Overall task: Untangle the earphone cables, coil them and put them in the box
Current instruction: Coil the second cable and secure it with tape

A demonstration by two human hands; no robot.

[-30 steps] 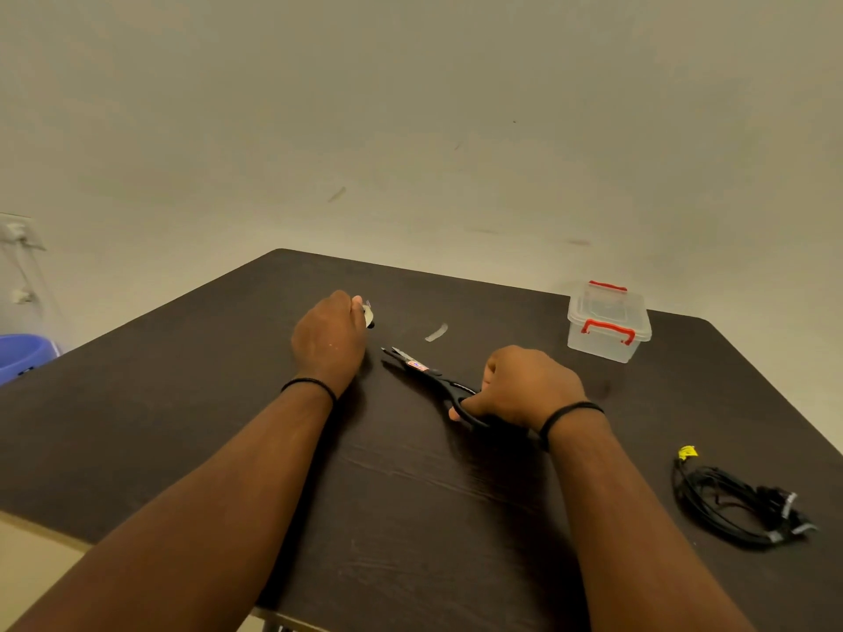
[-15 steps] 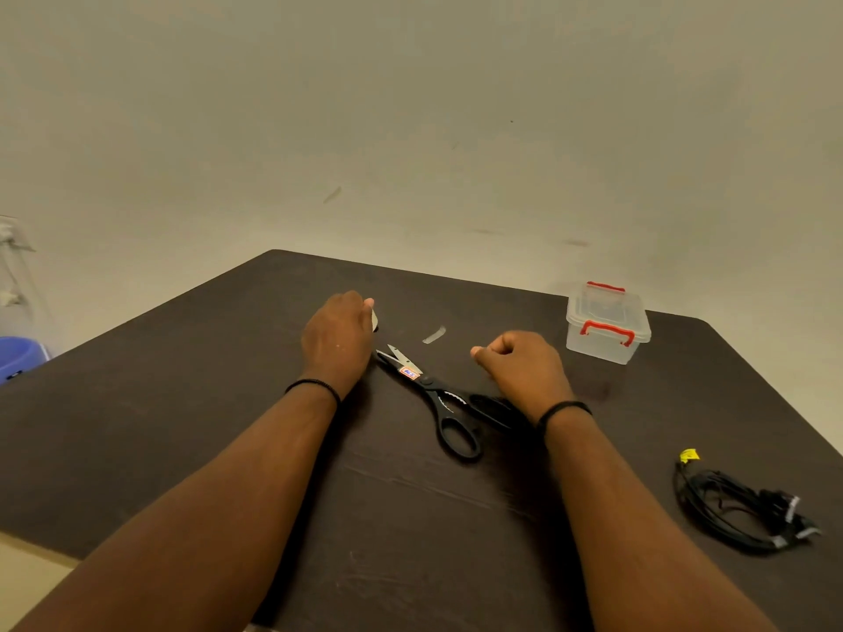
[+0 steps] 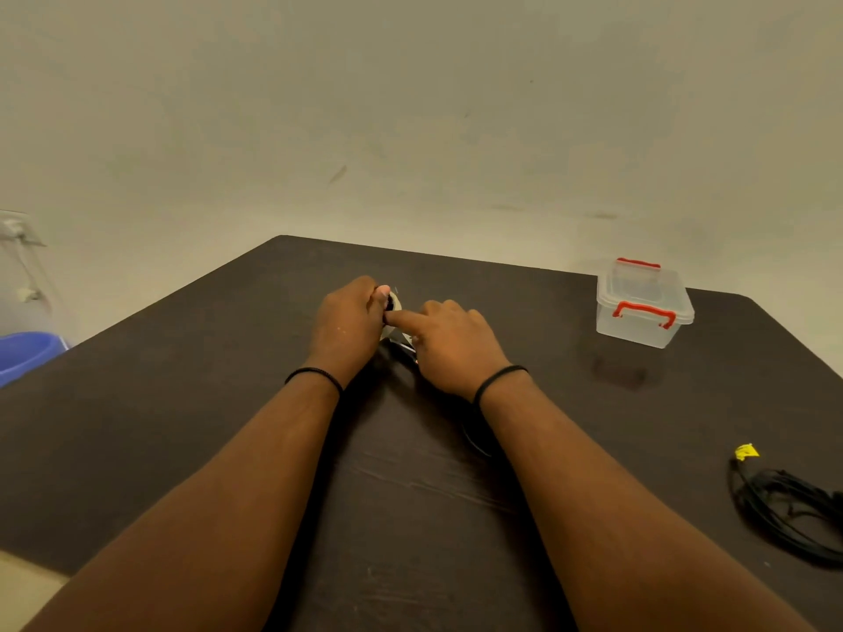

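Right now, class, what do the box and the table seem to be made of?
Box: probably clear, glossy plastic; you can see through its walls, and the red clips look moulded. Table: dark wood or wood-look laminate, matt; faint grain lines show, so which one stays open.

A single wide-angle view, taken from the person's head, faces forward and tilts down onto a dark desk (image 3: 228,426). Both forearms enter from the bottom edge and converge near the centre of the frame, where the hands — left hand (image 3: 349,323), right hand (image 3: 449,344) — sit fairly close to the lens. The desk's far edge lies toward 12 o'clock, with a plain wall (image 3: 410,107) filling the upper half. A clear box (image 3: 643,307) sits toward 2 o'clock, a black cable bundle (image 3: 789,508) toward 4 o'clock. Wide-lens curvature bends the desk edges — there is no second view to overlap with.
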